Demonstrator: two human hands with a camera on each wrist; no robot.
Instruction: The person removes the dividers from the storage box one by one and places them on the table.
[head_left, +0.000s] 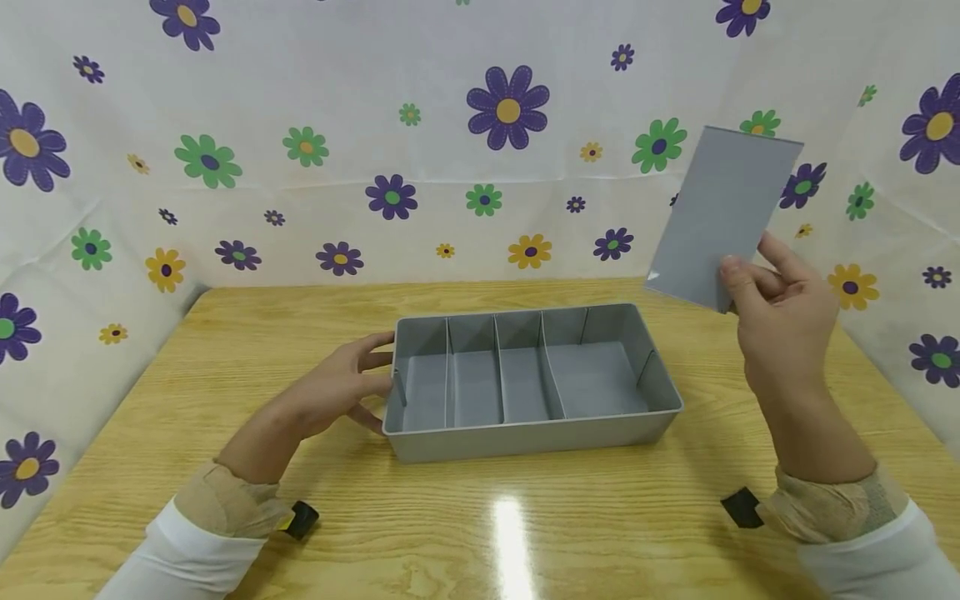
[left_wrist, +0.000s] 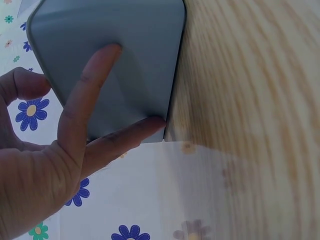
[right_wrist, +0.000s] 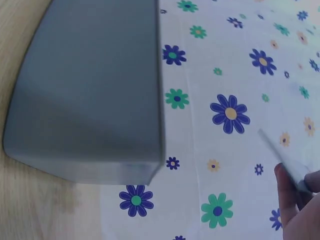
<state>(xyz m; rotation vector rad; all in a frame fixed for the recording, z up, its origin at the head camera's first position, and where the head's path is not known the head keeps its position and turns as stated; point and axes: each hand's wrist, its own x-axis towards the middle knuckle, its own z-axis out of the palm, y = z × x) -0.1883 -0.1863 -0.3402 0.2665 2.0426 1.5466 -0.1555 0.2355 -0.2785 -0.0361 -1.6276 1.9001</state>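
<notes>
A grey rectangular organizer box [head_left: 525, 437] lies on the table, split by upright dividers into several compartments, the rightmost one widest. My left hand [head_left: 330, 387] is at the box's left end. In the left wrist view, its extended fingers [left_wrist: 90, 95] touch the outer end wall [left_wrist: 135, 45]. Raised above the table to the right of the box, my right hand [head_left: 795, 325] pinches a thin flat grey divider panel [head_left: 723, 208] by its lower right edge. The right wrist view shows the panel [right_wrist: 270, 142] nearly edge-on, apart from the box's end [right_wrist: 90, 90].
Beneath everything is a wooden table [head_left: 420, 525] with a bright light reflection near the front. A white cloth [head_left: 337, 83] printed with flowers hangs behind it and at the sides. Small black pieces [head_left: 742, 507] stick out from the wrapped wrists.
</notes>
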